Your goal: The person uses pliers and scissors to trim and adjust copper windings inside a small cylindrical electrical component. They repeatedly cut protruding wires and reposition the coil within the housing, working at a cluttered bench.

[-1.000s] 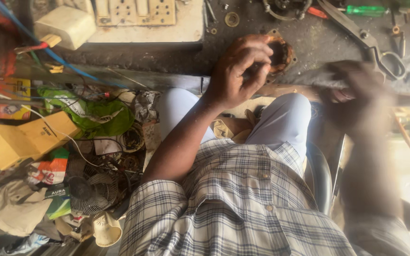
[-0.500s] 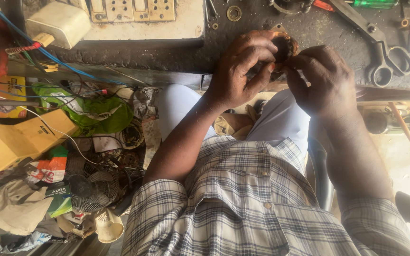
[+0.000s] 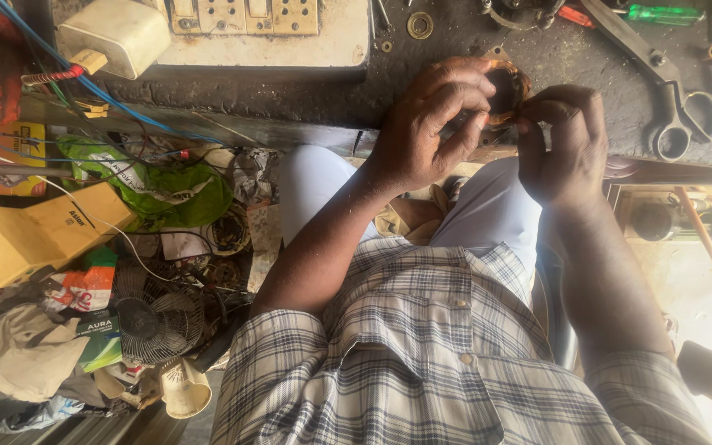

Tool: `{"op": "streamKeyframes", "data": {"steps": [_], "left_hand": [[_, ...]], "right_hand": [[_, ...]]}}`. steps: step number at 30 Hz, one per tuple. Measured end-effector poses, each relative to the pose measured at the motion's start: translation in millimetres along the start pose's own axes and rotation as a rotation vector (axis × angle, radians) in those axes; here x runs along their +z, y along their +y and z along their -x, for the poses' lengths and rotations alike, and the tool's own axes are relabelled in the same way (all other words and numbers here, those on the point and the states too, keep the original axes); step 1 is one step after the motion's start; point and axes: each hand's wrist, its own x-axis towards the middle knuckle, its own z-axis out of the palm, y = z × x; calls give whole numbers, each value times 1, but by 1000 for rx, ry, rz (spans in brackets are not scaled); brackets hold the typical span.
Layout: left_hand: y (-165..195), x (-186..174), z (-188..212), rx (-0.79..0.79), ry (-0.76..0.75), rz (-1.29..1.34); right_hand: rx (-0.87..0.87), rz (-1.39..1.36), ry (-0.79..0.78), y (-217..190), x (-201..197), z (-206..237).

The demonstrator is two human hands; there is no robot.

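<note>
Both hands on one copper coil ring at the workbench near edge: left hand fingers pinch its rim, right hand fingertips grasp the other side. Scissors lie right, socket board left.

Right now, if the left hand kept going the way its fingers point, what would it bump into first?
The left hand points up and right at the copper-wound ring that its fingers already touch, so it meets that first. Beyond lies the dark workbench; depth is hard to judge.
</note>
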Motion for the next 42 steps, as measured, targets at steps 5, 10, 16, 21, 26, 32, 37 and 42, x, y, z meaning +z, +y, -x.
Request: {"op": "streamKeyframes", "data": {"steps": [5, 10, 16, 21, 26, 32, 37, 42], "left_hand": [[-4, 0, 2, 14, -3, -11], [-7, 1, 7, 34, 18, -2], [-8, 1, 6, 54, 58, 4], [-7, -5, 8, 55, 53, 33], [-6, -7, 8, 36, 64, 47], [-8, -7, 10, 51, 77, 52], [-11, -3, 11, 53, 74, 37], [-14, -2, 13, 72, 90, 34]], "right_hand": [[-134, -146, -56, -1, -32, -27], [-268, 45, -227, -30, -69, -66], [-373, 227, -327, -58, -54, -97], [-421, 246, -299, -63, -51, -94], [-409, 241, -331, -67, -48, -88], [-446, 343, -347, -71, -43, -87], [-474, 368, -398, -60, -37, -83], [-459, 293, -429, -43, -31, -77]]}}
